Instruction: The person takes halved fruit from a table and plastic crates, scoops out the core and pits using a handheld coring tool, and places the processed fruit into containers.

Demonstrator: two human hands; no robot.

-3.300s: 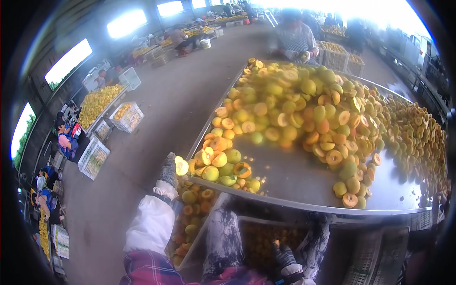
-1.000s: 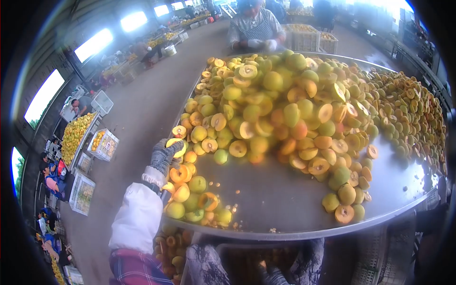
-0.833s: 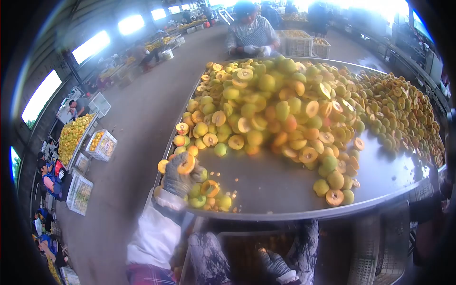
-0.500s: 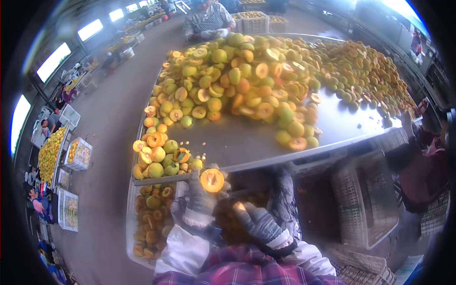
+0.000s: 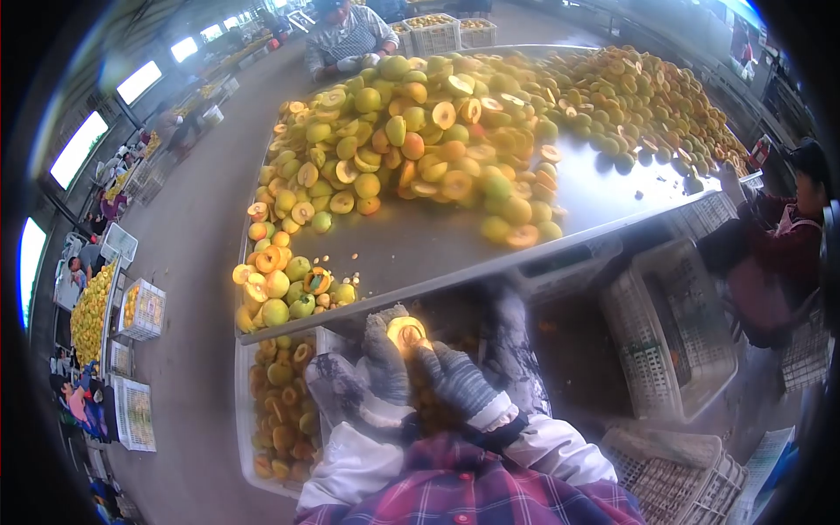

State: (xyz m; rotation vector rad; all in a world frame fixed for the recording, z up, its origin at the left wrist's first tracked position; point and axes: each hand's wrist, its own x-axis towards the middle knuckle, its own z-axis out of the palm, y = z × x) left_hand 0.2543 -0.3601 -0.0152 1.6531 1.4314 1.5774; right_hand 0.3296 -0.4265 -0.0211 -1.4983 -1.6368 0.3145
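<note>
My left hand (image 5: 385, 357), in a grey knitted glove, grips a halved yellow-orange fruit (image 5: 406, 334) with its cut face up, just below the table's near edge. My right hand (image 5: 464, 381), in a striped grey glove, has its fingertips at the lower right of that half; whether they hold a small tool is too blurred to tell. Above the hands, the metal table (image 5: 385, 254) bears a large heap of halved fruit (image 5: 350, 144) and a small group at its near left corner. A crate of fruit halves (image 5: 282, 411) stands below that corner.
Across the table is a co-worker (image 5: 346, 39) with gloved hands close together. Another person (image 5: 779, 245) sits at the right. Empty plastic crates (image 5: 647, 341) stand at the lower right. On the left are more crates (image 5: 136, 411), a fruit-laden table (image 5: 92, 311) and several people.
My left hand has brought the fruit half from the table's left edge down to my lap. My right hand has come up to meet it. The view has swung right and down.
</note>
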